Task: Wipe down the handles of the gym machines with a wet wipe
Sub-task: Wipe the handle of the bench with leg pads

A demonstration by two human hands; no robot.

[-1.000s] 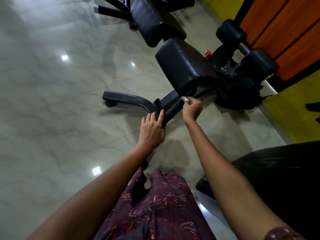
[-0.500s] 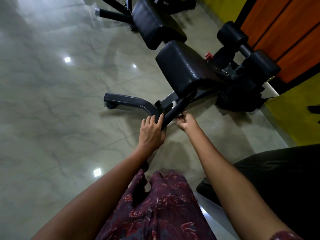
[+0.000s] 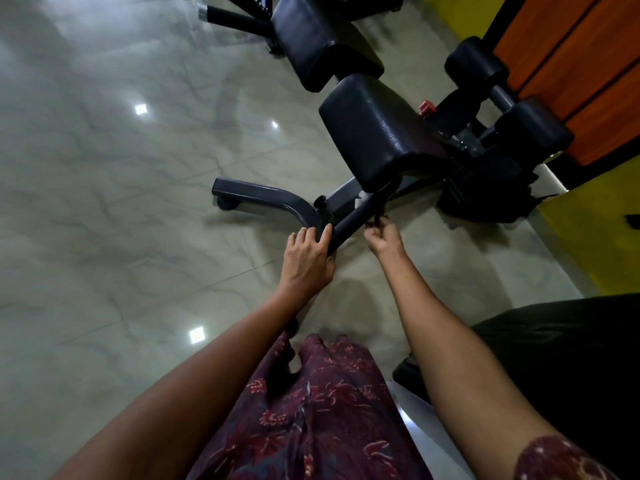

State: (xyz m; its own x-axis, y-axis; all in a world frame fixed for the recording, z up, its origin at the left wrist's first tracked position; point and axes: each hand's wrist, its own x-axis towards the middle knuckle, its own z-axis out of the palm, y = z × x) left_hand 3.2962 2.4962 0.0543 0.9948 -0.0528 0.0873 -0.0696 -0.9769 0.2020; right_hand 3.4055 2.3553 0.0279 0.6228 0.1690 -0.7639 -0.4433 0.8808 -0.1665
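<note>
Low on the glossy tiled floor point(image 3: 104, 202), the person bends over a black bench; the part being cleaned is its dark handle bar point(image 3: 349, 221), a straight tube slung under the padded seat point(image 3: 377, 133). Long axis of the bar runs on a diagonal: near, lower end toward the person and slightly to their left, far end rising away to the right and disappearing under the seat pad. Left hand point(image 3: 306, 252) grips the near end, fingers wrapped over the top of the tube, thumb side hidden, apparently steadying it. Right hand point(image 3: 382, 235) sits just beyond, farther up the bar and on its right flank, fingers curled in a pinch against the tube. A white wet wipe point(image 3: 362, 199) shows as a small scrap on the far side of the bar, and another pale fleck at the fingertips; it looks wrapped round the tube with the right hand holding it, though how much of it is gripped cannot be told. The two hands are near each other but apart, with a short bare stretch of bar between them. Judgement: the stroke to come runs along the bar's axis, and the right hand is the nearer one to the unwiped upper length, so travel should go up and away toward the seat, or back down toward the left hand. A curved frame leg point(image 3: 263, 199) branches off leftward from the same joint.
</note>
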